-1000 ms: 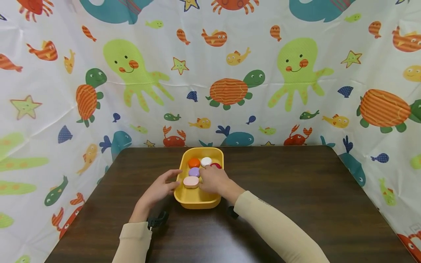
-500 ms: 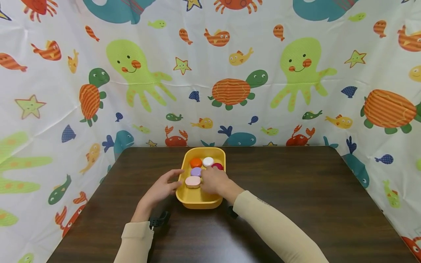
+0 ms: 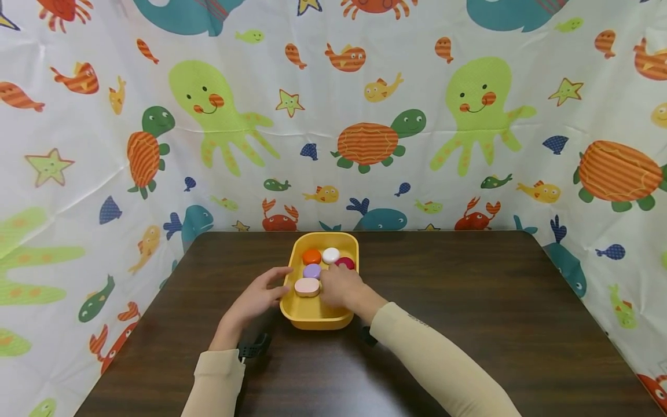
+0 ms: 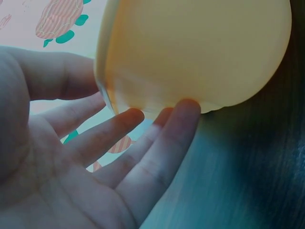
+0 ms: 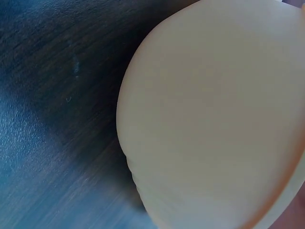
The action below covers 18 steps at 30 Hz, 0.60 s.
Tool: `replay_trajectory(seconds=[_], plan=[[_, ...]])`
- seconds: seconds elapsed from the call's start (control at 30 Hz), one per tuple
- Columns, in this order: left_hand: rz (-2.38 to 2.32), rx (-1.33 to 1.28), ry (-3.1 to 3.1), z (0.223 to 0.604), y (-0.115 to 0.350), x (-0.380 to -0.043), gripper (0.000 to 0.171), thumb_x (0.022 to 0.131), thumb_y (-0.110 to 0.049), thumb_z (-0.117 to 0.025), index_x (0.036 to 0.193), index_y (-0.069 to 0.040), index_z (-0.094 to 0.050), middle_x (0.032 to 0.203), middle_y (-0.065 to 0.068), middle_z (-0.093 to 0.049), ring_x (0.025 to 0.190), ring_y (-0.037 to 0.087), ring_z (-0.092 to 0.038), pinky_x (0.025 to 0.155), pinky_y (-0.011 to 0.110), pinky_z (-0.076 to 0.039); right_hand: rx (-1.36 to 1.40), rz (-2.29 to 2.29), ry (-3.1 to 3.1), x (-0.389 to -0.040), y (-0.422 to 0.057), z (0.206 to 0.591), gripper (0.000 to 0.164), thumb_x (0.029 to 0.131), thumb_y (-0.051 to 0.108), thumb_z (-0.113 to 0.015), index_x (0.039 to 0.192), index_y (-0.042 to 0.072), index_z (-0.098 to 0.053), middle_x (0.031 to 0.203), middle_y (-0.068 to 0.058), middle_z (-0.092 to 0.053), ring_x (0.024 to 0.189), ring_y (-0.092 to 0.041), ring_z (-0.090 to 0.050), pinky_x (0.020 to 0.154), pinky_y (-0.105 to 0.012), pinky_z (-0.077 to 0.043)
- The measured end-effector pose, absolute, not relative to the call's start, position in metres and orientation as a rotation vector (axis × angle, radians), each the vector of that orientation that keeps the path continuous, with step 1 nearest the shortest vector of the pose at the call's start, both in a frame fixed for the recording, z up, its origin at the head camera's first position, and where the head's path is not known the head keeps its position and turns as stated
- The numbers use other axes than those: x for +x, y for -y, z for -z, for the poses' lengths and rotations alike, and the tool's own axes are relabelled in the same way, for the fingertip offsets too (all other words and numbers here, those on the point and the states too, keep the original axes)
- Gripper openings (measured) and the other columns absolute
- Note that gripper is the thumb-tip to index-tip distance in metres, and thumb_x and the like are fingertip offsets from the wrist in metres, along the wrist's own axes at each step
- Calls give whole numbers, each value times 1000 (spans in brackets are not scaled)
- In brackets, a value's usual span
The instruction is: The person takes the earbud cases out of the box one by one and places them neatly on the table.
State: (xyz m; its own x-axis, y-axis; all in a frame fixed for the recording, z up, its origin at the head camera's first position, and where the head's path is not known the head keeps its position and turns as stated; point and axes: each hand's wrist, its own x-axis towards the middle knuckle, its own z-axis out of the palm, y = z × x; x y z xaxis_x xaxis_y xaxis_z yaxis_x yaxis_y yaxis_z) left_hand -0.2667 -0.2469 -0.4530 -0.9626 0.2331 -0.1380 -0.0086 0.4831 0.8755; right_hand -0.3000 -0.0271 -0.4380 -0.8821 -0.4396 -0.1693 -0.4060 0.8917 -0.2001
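A yellow tray (image 3: 318,324) stands on the dark table, with smooth rounded pieces inside. Orange (image 3: 311,256), white (image 3: 330,255) and dark red (image 3: 344,263) pieces lie toward its far end. Nearer are a lilac piece (image 3: 312,271) and a pale pink oblong piece (image 3: 307,287). My left hand (image 3: 259,298) is at the tray's left side; in the left wrist view, its loosely extended fingers (image 4: 157,152) touch the outer wall. My right hand (image 3: 341,286) reaches over the right rim into the tray, fingertips hidden beside the pink and lilac pieces; I cannot tell whether they hold anything.
The dark wooden table (image 3: 469,313) extends on both sides of the tray. A white curtain (image 3: 312,87) printed with sea animals hangs behind its far edge. Dark wrist straps (image 3: 254,346) sit below the hands.
The head view has shifted slightly, so tray and hands appear a little farther right. Both hands keep their places at the tray, and the visible pieces have not moved within it.
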Motion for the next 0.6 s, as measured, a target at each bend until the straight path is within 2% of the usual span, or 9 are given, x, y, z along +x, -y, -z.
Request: replay_trajectory(seconds=[0.17, 0.47, 0.6], plan=[[-1470, 196, -2496, 453, 247, -267, 51, 103, -20, -57, 151, -8, -44, 156, 20, -39, 131, 42, -49, 99, 51, -53, -647, 248, -2847, -299, 28, 437, 33, 87, 28, -74, 116, 13, -70, 100, -4, -61, 89, -22, -53, 79, -39, -54], [-1471, 195, -2490, 454, 247, -267, 51, 103, -20, -56, 151, -9, -44, 156, 21, -39, 131, 41, -49, 98, 50, -53, -652, 279, -2868, -299, 28, 442, 41, 87, 26, -76, 125, 13, -66, 114, -8, -61, 95, -24, -52, 80, -40, -56], [-1473, 190, -2492, 453, 247, -267, 51, 103, -19, -56, 151, -9, -44, 156, 21, -39, 131, 41, -49, 98, 50, -53, -639, 318, -2869, -300, 27, 442, 40, 85, 25, -77, 122, 12, -67, 113, -8, -61, 95, -24, -52, 80, -40, -56]])
